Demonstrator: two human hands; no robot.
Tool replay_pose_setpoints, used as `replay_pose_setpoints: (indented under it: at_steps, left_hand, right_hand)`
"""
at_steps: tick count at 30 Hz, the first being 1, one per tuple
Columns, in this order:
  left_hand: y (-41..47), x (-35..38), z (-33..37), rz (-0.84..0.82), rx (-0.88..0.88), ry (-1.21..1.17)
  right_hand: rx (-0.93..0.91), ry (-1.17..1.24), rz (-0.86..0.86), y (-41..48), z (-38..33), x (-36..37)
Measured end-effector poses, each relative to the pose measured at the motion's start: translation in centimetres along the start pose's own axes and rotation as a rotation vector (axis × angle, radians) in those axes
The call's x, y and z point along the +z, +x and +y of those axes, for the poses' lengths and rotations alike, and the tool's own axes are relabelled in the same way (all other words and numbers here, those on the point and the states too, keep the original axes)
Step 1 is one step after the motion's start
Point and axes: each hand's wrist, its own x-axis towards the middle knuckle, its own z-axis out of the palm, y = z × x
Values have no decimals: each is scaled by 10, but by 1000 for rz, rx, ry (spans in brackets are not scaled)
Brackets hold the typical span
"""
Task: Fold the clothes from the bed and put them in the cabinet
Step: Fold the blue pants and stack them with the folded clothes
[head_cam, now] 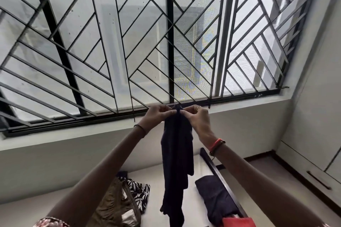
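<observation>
Dark limp garment [177,162], pinched by both hands

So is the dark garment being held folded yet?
Unfolded: dark garment hangs loose, pinched at its top by left hand and right hand.

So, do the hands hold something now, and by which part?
Yes. The left hand and the right hand both pinch the top edge of a long dark navy cloth garment, which hangs down freely.
</observation>
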Motion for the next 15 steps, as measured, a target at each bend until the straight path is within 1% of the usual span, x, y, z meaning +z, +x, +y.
replay_pose_setpoints:
  at_steps: [3, 6, 11, 15]
  left_hand:
    - [0, -1, 2, -28, 31, 68]
    - [-1, -4, 2, -45, 53, 126]
    - [-3, -9, 6, -163, 32, 24]
    - [-4, -11, 6, -144, 49, -17]
  right_hand:
    - [-36, 24, 2, -2, -4, 4]
    - [-69, 50, -41, -5, -6, 7]
    - [-75, 103, -58, -1, -11, 10]
    - [-61, 161, -82, -3, -17, 10]
